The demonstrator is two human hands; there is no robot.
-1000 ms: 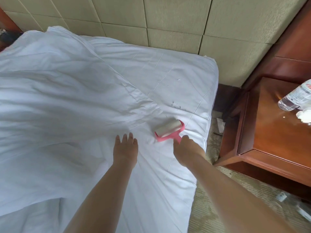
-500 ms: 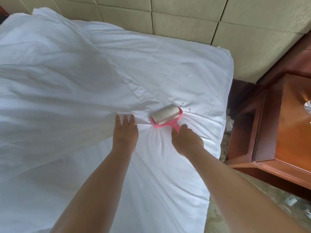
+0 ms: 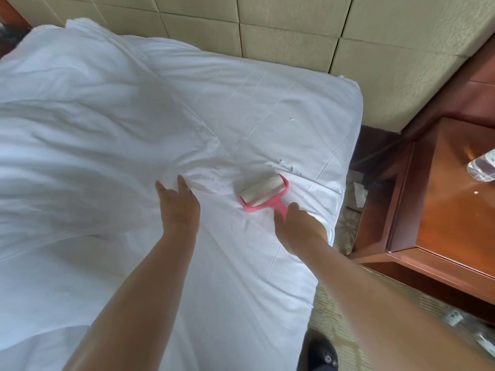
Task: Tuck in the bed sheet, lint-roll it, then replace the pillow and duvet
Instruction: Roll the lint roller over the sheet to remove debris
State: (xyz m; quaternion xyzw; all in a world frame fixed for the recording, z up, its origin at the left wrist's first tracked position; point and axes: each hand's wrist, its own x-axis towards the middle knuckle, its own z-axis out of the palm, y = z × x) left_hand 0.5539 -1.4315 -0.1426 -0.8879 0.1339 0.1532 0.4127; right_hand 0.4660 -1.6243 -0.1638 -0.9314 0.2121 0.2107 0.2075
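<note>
Two bare hands work on the white bed sheet (image 3: 241,263), which covers the mattress smoothly apart from thin straight fold creases. The right hand (image 3: 297,226) grips the pink plastic handle of the lint roller (image 3: 263,195), fingers curled round it; the roller's pale cylinder lies flat on the sheet just ahead of that hand, held in a pink fork-shaped frame. The left hand (image 3: 179,207) lies palm-down on the sheet just beside the roller, fingers straight and slightly spread, their tips touching the edge of the bunched white duvet (image 3: 88,145). The duvet is soft and rumpled, heaped in broad folds ahead of and to the outer side of the left hand.

Small dark specks of lint (image 3: 285,166) sit on the sheet just beyond the roller, and one pale fleck (image 3: 292,119) lies farther ahead of the right hand.

To the outer side of the right hand stands a glossy reddish-brown wooden nightstand (image 3: 442,210) with square edges. A clear plastic water bottle (image 3: 482,167) lies on its side on the top, near the frame edge; whether it holds anything cannot be told. Beyond both hands rises a headboard (image 3: 267,30) of padded beige panels with a fine woven texture. Patterned carpet (image 3: 348,330) shows below the right forearm.
</note>
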